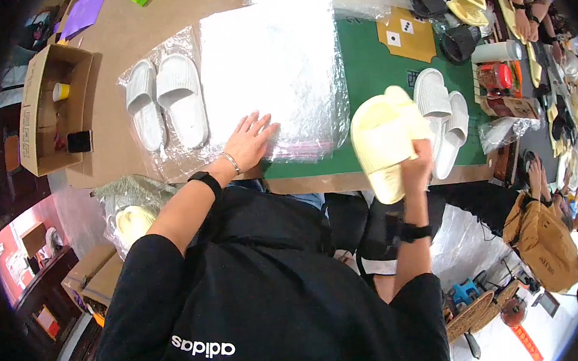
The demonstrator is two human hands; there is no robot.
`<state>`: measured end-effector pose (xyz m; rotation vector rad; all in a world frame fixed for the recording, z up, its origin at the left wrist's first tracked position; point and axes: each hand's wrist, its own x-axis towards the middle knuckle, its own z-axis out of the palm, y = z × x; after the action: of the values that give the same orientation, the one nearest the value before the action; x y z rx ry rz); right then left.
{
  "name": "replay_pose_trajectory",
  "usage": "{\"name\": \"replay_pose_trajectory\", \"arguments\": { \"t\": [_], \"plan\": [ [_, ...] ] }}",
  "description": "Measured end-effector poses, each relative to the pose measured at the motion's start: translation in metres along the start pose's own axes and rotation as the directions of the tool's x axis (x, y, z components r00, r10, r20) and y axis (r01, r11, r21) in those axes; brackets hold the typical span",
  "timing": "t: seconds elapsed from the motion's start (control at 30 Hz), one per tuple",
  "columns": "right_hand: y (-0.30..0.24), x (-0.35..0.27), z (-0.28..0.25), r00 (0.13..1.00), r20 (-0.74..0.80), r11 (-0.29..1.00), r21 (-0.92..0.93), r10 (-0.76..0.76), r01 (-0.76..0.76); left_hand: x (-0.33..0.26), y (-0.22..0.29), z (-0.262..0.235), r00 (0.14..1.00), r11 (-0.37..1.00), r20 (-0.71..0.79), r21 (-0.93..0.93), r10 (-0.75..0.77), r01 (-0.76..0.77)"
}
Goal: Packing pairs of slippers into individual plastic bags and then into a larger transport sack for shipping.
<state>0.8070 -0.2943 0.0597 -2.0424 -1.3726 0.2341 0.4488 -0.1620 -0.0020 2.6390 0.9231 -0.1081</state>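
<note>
Pale-yellow slide sandals [378, 144] are being clamped by the right hand [418, 163] above the bench [163, 15], apparently keeping them paired; the left hand [251, 141] is resting, spread, on clear plastic bags [271, 74].

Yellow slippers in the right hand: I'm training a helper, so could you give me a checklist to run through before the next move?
1. Yellow slippers gripped: ok, the right hand is closed on them.
2. Left hand on the plastic bags: ok, it lies spread near their lower edge.
3. Top bag open: cannot tell, glare hides it.
4. Left gray slippers paired: ok, they lie side by side.
5. Yellow slippers clear of the right gray slippers: cannot tell, they overlap in this view.
</note>
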Motion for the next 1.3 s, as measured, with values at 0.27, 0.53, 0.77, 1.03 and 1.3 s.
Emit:
{"name": "replay_pose_trajectory", "arguments": {
  "t": [0.27, 0.53, 0.77, 1.03, 1.3],
  "plan": [
    [0.002, -0.053, 0.087, 0.848, -0.182, 0.86, 0.235, 0.497, -0.454, 0.011, 0.001, -0.008, 0.995, 0.991, -0.03, -0.104, -0.091, 0.087],
    [0.049, -0.042, 0.09, 0.861, 0.013, 0.798, -0.382, 0.509, -0.466, 0.025, 0.001, -0.013, 0.989, 0.988, 0.043, 0.067, -0.139, 0.136],
    [-0.031, -0.053, 0.036, 0.978, 0.172, 0.934, 0.315, 0.117, -0.167, 0.029, 0.006, -0.013, 0.989, 0.993, -0.095, 0.039, -0.111, 0.115],
    [-0.061, -0.071, 0.033, 0.921, 0.376, 0.993, 0.097, -0.103, 0.072, 0.041, 0.034, -0.027, 0.99, 0.989, -0.138, -0.145, -0.011, -0.009],
    [-0.105, -0.032, 0.075, 0.948, 0.294, 0.966, -0.184, -0.123, 0.182, 0.018, 0.079, -0.064, 0.953, 0.927, -0.154, -0.236, 0.261, -0.292]
  ]
}}
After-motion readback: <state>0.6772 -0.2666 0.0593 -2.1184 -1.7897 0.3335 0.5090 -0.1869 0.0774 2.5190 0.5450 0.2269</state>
